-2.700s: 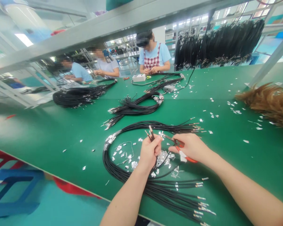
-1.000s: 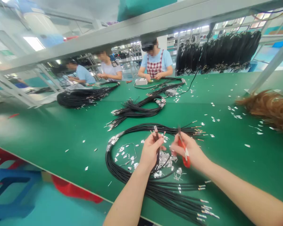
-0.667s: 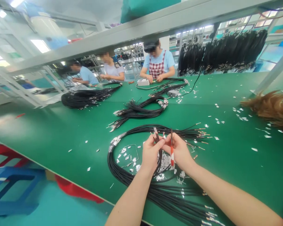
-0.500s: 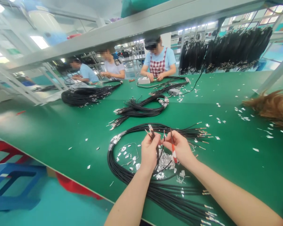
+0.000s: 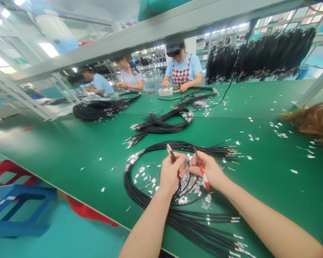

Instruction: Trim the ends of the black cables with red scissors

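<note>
My left hand [image 5: 172, 170] is closed round several black cables [image 5: 171, 152], their stripped pale ends pointing up past the fingers. In my right hand [image 5: 208, 168], also closed, is a slim tool with a dark tip and red-and-white handle [image 5: 204, 175]; its exact kind is unclear. One cable end stands between the two hands, with the fingertips of both close to it. Around them curves a bundle of black cables [image 5: 127, 182], bound with silvery wrap [image 5: 133, 159]. Below the hands lies a heap of foil scraps [image 5: 191, 184].
Another cable coil [image 5: 167, 122] lies beyond my hands on the green table [image 5: 102, 139]. A larger bundle [image 5: 97, 109] is at far left. Co-workers sit opposite, one in a checked apron [image 5: 181, 73]. A metal beam [image 5: 150, 30] crosses overhead. Blue stool [image 5: 24, 211] at lower left.
The red-handled tool has tilted, its handle swinging right and down. The cable ends in my left hand have shifted slightly left and closer together. The view has moved a little.
</note>
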{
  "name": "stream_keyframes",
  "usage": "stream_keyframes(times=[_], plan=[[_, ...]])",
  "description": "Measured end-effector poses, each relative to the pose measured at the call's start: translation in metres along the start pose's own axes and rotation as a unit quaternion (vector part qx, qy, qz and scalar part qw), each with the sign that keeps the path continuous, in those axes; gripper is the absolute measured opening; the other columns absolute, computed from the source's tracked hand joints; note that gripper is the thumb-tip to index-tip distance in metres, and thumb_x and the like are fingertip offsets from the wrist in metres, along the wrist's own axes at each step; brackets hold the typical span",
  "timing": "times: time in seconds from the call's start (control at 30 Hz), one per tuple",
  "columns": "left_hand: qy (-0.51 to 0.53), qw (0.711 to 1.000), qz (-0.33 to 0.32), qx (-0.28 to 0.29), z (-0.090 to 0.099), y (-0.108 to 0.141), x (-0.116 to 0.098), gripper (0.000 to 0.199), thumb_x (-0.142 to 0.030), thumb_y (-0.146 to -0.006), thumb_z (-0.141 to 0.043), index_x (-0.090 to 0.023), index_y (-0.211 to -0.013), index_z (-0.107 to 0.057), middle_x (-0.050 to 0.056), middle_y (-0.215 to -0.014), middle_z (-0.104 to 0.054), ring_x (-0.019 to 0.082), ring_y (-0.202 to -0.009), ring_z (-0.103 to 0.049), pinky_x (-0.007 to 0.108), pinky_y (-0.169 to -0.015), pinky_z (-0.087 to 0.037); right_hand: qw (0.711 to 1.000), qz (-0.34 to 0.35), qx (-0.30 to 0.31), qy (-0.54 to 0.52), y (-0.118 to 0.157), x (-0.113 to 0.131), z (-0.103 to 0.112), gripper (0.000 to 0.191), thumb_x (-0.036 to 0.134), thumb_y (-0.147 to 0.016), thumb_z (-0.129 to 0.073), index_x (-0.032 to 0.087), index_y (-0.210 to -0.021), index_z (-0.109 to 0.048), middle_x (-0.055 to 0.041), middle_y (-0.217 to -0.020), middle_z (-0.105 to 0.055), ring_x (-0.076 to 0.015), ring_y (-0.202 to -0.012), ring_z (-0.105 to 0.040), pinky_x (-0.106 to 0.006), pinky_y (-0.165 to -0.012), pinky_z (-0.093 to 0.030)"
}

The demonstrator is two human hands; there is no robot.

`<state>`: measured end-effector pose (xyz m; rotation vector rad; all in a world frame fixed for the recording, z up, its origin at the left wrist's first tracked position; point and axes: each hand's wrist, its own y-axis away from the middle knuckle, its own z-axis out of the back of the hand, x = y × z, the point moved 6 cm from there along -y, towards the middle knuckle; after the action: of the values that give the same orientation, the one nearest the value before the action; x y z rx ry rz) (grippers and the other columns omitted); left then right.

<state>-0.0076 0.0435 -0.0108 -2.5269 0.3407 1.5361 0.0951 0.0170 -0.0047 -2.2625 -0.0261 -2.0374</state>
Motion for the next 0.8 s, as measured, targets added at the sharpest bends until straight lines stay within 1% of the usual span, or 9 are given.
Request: stream_keyframes(times=[0.13, 0.23, 0.3, 0.4, 0.5, 0.57, 0.67, 0.73, 0.8], plan=[[0.008, 1.000, 0.006, 0.006, -0.001, -0.001, 0.003, 0.011, -0.023, -0.071, -0.062, -0.013, -0.068, -0.058, 0.000, -0.060, -0.058, 0.004, -0.043, -0.042, 0.018, -0.041, -0.031, 0.999, -0.001, -0.037, -0.005, -0.002, -0.004, 0.006, 0.036, 0.035, -0.059, -0.072, 0.019, -0.066, -0.040, 0.0068, -0.056, -0.050, -0.0090, -0.047, -0.049, -0.024, -0.049, -0.039], [0.036, 0.998, 0.029, 0.030, -0.005, -0.001, 0.008, 0.010, -0.023, -0.070, -0.062, -0.013, -0.070, -0.060, 0.003, -0.072, -0.061, 0.006, -0.052, -0.046, 0.019, -0.050, -0.037, 0.998, -0.004, -0.066, -0.022, -0.002, -0.005, 0.010, 0.037, 0.033, -0.058, -0.072, 0.020, -0.066, -0.039, 0.0073, -0.056, -0.050, -0.0102, -0.047, -0.053, -0.025, -0.048, -0.042], [0.046, 0.998, 0.031, 0.031, -0.007, -0.001, 0.010, 0.012, -0.024, -0.071, -0.062, -0.013, -0.070, -0.060, 0.003, -0.073, -0.061, 0.007, -0.056, -0.047, 0.021, -0.053, -0.039, 0.997, -0.002, -0.072, -0.034, -0.001, -0.004, 0.009, 0.037, 0.032, -0.058, -0.073, 0.020, -0.066, -0.039, 0.0074, -0.056, -0.051, -0.0108, -0.047, -0.054, -0.025, -0.048, -0.043], [0.042, 0.999, 0.024, 0.025, -0.007, 0.001, 0.010, 0.013, -0.025, -0.070, -0.062, -0.012, -0.070, -0.061, 0.003, -0.071, -0.061, 0.008, -0.055, -0.047, 0.022, -0.052, -0.038, 0.997, -0.006, -0.069, -0.043, 0.001, -0.003, 0.006, 0.037, 0.032, -0.057, -0.073, 0.020, -0.067, -0.039, 0.0077, -0.055, -0.051, -0.0109, -0.045, -0.054, -0.025, -0.046, -0.043], [0.041, 0.997, 0.033, 0.056, -0.012, 0.002, 0.009, 0.014, -0.026, -0.071, -0.062, -0.012, -0.071, -0.061, 0.004, -0.074, -0.060, 0.009, -0.057, -0.047, 0.023, -0.054, -0.039, 0.997, -0.005, -0.077, -0.028, 0.002, -0.003, 0.007, 0.036, 0.035, -0.059, -0.071, 0.021, -0.068, -0.039, 0.0059, -0.058, -0.054, -0.0120, -0.049, -0.055, -0.026, -0.049, -0.045], [0.044, 0.996, 0.036, 0.065, -0.013, 0.002, 0.008, 0.014, -0.026, -0.071, -0.061, -0.012, -0.069, -0.060, 0.005, -0.076, -0.060, 0.010, -0.061, -0.049, 0.024, -0.059, -0.040, 0.995, 0.014, -0.092, 0.020, 0.003, 0.000, 0.013, 0.032, 0.037, -0.061, -0.069, 0.020, -0.070, -0.044, 0.0028, -0.064, -0.057, -0.0131, -0.056, -0.056, -0.028, -0.055, -0.047], [0.061, 0.996, 0.053, 0.042, -0.009, 0.001, 0.007, 0.013, -0.025, -0.071, -0.061, -0.013, -0.069, -0.058, 0.004, -0.074, -0.058, 0.011, -0.064, -0.052, 0.024, -0.059, -0.040, 0.982, 0.053, -0.096, 0.154, 0.008, 0.012, 0.021, 0.024, 0.039, -0.068, -0.064, 0.018, -0.075, -0.054, 0.0004, -0.071, -0.059, -0.0134, -0.064, -0.054, -0.027, -0.061, -0.044], [0.065, 0.995, 0.066, 0.030, -0.007, 0.001, 0.008, 0.013, -0.026, -0.071, -0.061, -0.014, -0.069, -0.056, 0.002, -0.071, -0.056, 0.009, -0.059, -0.050, 0.022, -0.053, -0.036, 0.968, 0.060, -0.053, 0.240, 0.013, 0.019, 0.021, 0.023, 0.040, -0.071, -0.060, 0.017, -0.073, -0.058, 0.0020, -0.064, -0.056, -0.0119, -0.059, -0.050, -0.024, -0.056, -0.040], [0.050, 0.997, 0.052, 0.015, -0.006, 0.001, 0.007, 0.015, -0.027, -0.071, -0.061, -0.014, -0.069, -0.055, 0.000, -0.067, -0.053, 0.007, -0.053, -0.045, 0.020, -0.047, -0.031, 0.955, 0.045, 0.010, 0.292, 0.018, 0.020, 0.016, 0.025, 0.041, -0.073, -0.057, 0.017, -0.067, -0.058, 0.0040, -0.054, -0.049, -0.0096, -0.051, -0.043, -0.022, -0.049, -0.034]])
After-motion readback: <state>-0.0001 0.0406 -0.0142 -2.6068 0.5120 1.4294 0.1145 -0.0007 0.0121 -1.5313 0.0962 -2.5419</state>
